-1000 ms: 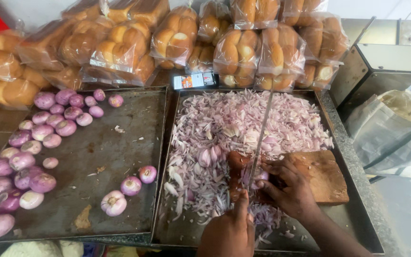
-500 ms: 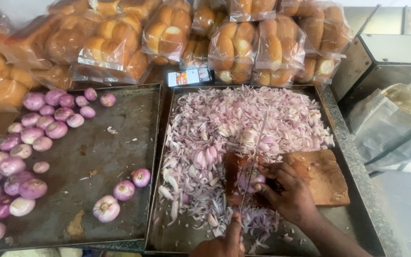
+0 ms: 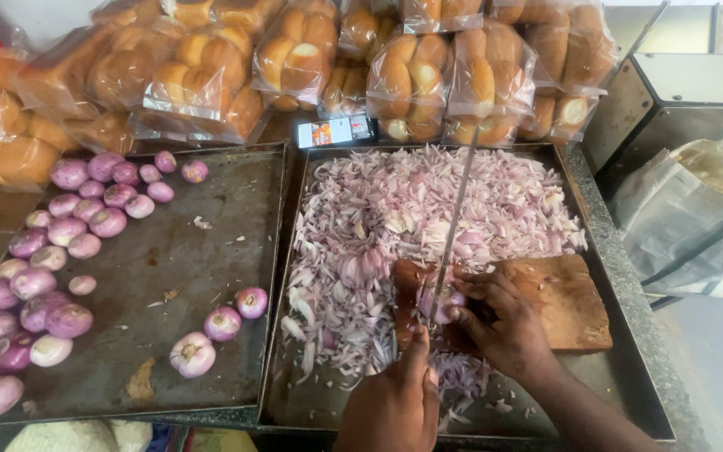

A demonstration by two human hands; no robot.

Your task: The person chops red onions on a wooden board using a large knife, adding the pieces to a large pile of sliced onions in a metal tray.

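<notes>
My left hand (image 3: 395,406) is at the bottom edge, closed around the handle of a long thin knife (image 3: 453,226) whose blade points away from me. The blade rests on a partly cut purple onion (image 3: 449,300), which the fingertips of my right hand (image 3: 504,326) pin to a wooden cutting board (image 3: 562,301). The board lies in the right metal tray (image 3: 629,393), next to a big heap of chopped onion (image 3: 395,209). Cut pieces also lie in front of the board.
The left metal tray (image 3: 169,251) holds several peeled whole onions (image 3: 69,243), three near its front right corner. Bagged bread buns (image 3: 294,59) are stacked along the back, with a phone (image 3: 335,131) beneath them. On the right stand a metal box (image 3: 679,92) and a plastic bag (image 3: 696,209).
My left hand sank toward the lower edge of the view while the knife stayed on the onion. My right hand kept its hold on the board.
</notes>
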